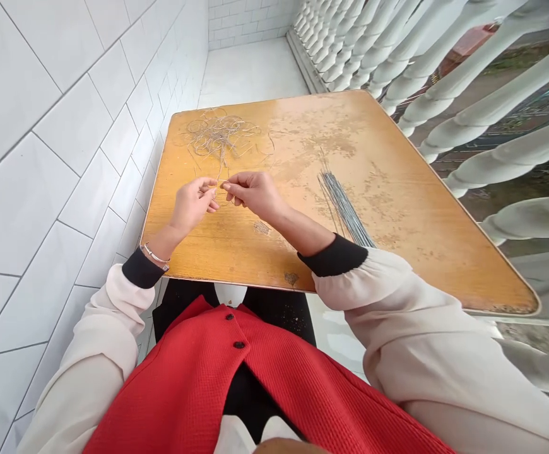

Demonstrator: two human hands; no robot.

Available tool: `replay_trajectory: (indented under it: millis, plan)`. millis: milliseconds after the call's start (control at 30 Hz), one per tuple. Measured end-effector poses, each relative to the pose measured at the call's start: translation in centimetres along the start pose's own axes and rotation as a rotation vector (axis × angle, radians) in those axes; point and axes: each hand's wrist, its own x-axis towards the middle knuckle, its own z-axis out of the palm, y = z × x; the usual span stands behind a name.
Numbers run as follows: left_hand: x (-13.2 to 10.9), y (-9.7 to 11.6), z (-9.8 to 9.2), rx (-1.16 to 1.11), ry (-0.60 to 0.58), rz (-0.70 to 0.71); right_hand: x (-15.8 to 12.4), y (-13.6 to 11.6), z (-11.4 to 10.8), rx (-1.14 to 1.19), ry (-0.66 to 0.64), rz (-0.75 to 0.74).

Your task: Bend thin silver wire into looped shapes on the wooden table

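My left hand (pixel 195 200) and my right hand (pixel 252 191) meet above the left part of the wooden table. Between their fingertips runs a thin wire (pixel 220 173), pinched on both sides. Its upper part leads toward a loose tangle of thin wire (pixel 222 133) lying at the table's far left. To the right of my right hand lies a bundle of straight grey wires (pixel 348 208), its near end hidden behind my right sleeve. The exact shape of the wire between the fingers is too small to make out.
The worn wooden table (pixel 298 139) has a peeling surface. A white tiled wall (pixel 89 145) runs close along the left. White balusters (pixel 449 139) line the right side. Beyond the table's far edge is a pale floor (pixel 255 72).
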Motion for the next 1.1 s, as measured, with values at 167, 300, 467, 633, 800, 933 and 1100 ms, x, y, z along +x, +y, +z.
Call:
replay_trajectory:
  millis: [167, 300, 467, 633, 800, 933, 1100]
  plan:
    - [-1.3, 0.7, 0.4, -0.136, -0.007, -0.052, -1.7, -0.6, -0.4, 0.173, 0.028, 0.035]
    - [-2.1, 1.2, 0.6, -0.411, 0.084, -0.094, -3.1, -0.2, -0.7, 0.396, 0.137, -0.004]
    - [-2.6, 1.2, 1.1, -0.719, 0.175, -0.147, -4.4, 1.2, -0.4, 0.663, 0.280, -0.020]
    - [-2.6, 1.5, 0.7, -0.871, 0.229, -0.218, -5.8, 2.2, -0.6, 0.719, 0.313, -0.039]
    - [-2.1, 1.9, -0.6, -0.991, 0.332, -0.226, -7.5, 2.6, -0.9, 0.668, 0.338, -0.040]
    - [-1.5, 1.5, -1.7, -1.092, 0.441, -0.178, -8.5, 2.9, -0.6, 0.664, 0.387, -0.092]
    - [-1.0, -0.5, -2.6, -1.009, 0.492, -0.172, -9.7, 3.2, 0.6, 0.669, 0.392, -0.082]
